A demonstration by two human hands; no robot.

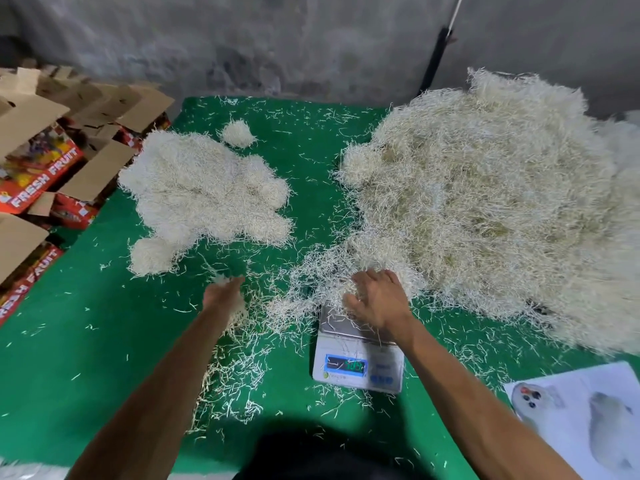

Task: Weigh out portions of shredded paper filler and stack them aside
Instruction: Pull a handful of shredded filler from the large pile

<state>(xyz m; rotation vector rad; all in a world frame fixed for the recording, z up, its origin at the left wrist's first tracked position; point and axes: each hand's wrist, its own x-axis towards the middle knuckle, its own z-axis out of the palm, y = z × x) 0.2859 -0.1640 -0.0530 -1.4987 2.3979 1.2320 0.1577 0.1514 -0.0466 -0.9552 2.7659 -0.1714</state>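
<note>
A large heap of pale shredded paper (485, 202) fills the right side of the green mat (86, 323). Weighed portions (204, 192) lie clumped at the left, with a small ball (237, 133) behind and another (150, 256) in front. A white digital scale (358, 355) stands near the front centre with its display lit. My right hand (377, 299) rests with spread fingers on loose shreds at the far edge of the scale's platform. My left hand (223, 292) is blurred, reaching toward the portions. Strands show at its fingertips and a clump shows under the wrist.
Open cardboard boxes printed FRESH FRUIT (41, 168) are stacked off the mat's left edge. A white sheet (588, 427) with a phone (530, 400) on it lies at the front right. A grey wall stands behind, and a dark-handled stick (438, 57) leans on it. Loose shreds litter the mat.
</note>
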